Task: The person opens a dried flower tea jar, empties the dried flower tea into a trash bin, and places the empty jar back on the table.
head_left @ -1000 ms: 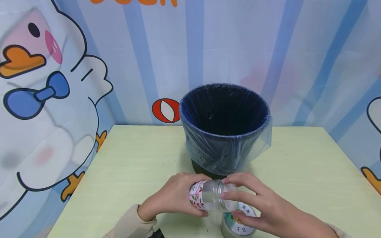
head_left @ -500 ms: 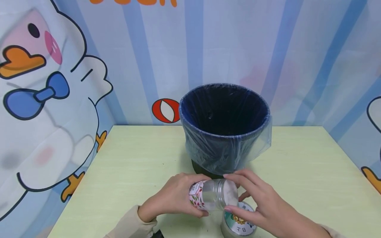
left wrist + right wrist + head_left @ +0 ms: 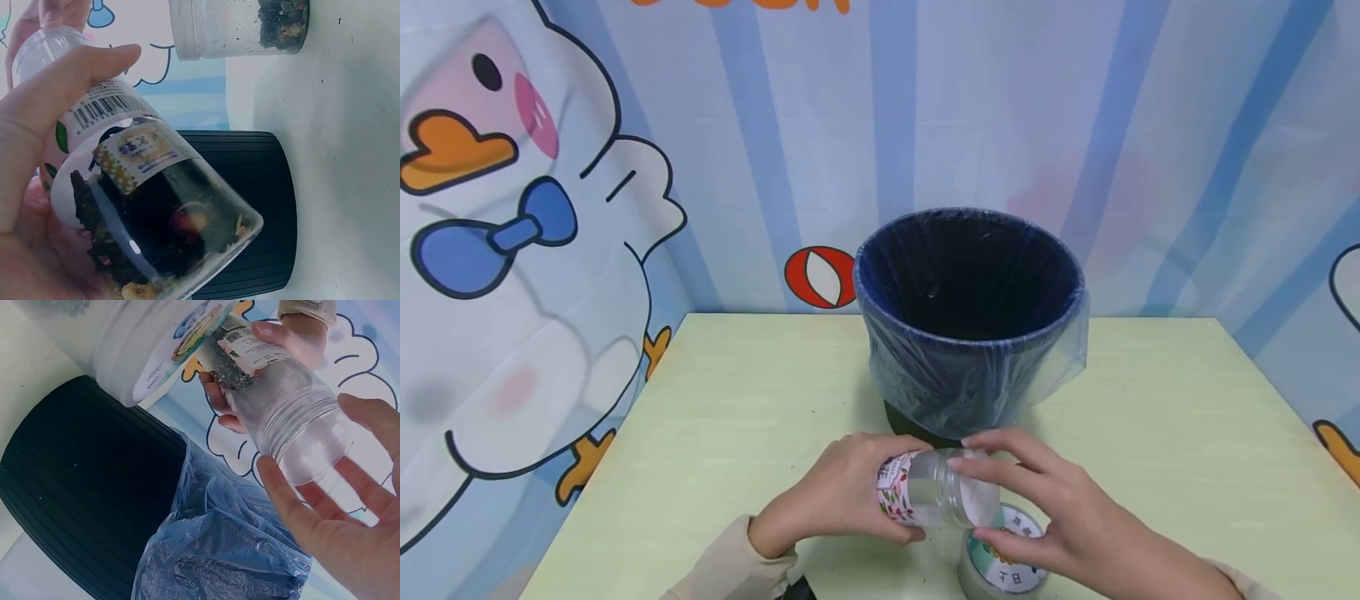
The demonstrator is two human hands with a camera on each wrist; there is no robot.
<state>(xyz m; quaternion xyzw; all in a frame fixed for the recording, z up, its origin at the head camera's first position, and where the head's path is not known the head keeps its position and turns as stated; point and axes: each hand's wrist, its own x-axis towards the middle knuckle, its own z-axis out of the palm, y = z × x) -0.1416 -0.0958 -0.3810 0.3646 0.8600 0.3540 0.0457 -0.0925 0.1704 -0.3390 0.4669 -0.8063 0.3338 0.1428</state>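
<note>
My left hand [image 3: 838,492] grips a clear plastic jar [image 3: 928,492] lying sideways, its clear lid pointing right. A pink floral label wraps the jar, and dark dried flower tea [image 3: 181,225] shows inside in the left wrist view. My right hand [image 3: 1075,517] holds the clear lid [image 3: 319,450] by its rim, thumb on one side and fingertips on the other, with the palm away from its flat end. Just below the lid, a second jar [image 3: 1003,558] with a printed round top stands upright; similar dark tea lies at its bottom in the left wrist view.
Behind the hands stands a dark bin [image 3: 970,333] lined with a blue plastic bag [image 3: 219,537] folded over its rim. The pale table [image 3: 760,392] has a few dark specks. A cartoon-printed curtain [image 3: 820,125] hangs behind and at the sides.
The right fingers turned around the lid's rim half a second ago and are now back over its upper side. The left hand and jar stay in nearly the same place.
</note>
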